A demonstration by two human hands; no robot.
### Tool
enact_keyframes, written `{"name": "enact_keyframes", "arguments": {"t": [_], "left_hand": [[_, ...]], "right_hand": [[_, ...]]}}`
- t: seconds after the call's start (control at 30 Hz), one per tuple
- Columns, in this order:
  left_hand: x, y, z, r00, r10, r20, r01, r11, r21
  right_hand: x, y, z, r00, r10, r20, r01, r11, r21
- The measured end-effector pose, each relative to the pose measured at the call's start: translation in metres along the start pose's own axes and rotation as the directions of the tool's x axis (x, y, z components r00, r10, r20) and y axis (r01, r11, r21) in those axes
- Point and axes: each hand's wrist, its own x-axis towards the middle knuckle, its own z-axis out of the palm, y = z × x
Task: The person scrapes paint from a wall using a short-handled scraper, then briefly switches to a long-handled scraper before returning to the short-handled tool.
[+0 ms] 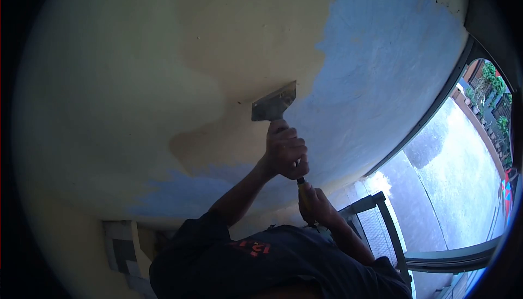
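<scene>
A scraper with a wide metal blade (274, 103) lies against the wall (250, 43), where a cream-yellow coat meets a bluish, bare-looking area (376, 53). My left hand (286, 149) is wrapped round the upper part of its handle, just below the blade. Lower down, my right hand (316, 205) grips the yellow end of the same handle. A darker, damp-looking patch (218, 143) of the cream coat spreads left of the blade. Parts of the handle are hidden by my fingers.
At the right, an arched opening with a dark frame (430, 122) shows bright paving (452, 162) and green plants (493, 78) outside. A dark-framed mesh panel (378, 231) stands beside my right forearm. Grey and white blocks (122, 250) show at the lower left.
</scene>
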Motion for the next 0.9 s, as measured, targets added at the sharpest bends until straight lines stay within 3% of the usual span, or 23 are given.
{"name": "enact_keyframes", "arguments": {"t": [0.03,0.17,0.5,0.57,0.77,0.9], "left_hand": [[0.000,-0.001,0.002,1.000,0.001,-0.022,-0.001,1.000,0.013],[0.004,-0.006,-0.002,0.999,0.033,-0.001,-0.033,0.999,-0.024],[0.016,-0.009,-0.010,0.999,0.035,-0.024,-0.035,0.999,0.000],[0.018,-0.008,-0.011,0.999,0.032,-0.032,-0.032,0.999,0.023],[0.015,-0.012,-0.013,0.999,0.048,-0.026,-0.047,0.999,0.019],[0.019,-0.009,-0.012,0.999,0.018,-0.039,-0.017,0.999,0.033]], "right_hand": [[0.000,-0.001,-0.002,0.999,0.005,-0.050,-0.007,0.999,-0.032],[0.000,-0.014,0.003,0.999,-0.038,-0.009,0.037,0.996,-0.076],[0.004,-0.021,0.007,1.000,-0.026,0.005,0.027,0.999,-0.046],[-0.001,-0.024,0.009,0.998,-0.033,-0.060,0.030,0.999,-0.038],[0.004,-0.023,0.008,1.000,-0.004,0.031,0.005,0.999,-0.036],[0.001,-0.026,0.009,0.999,-0.035,-0.027,0.035,0.999,-0.017]]}}
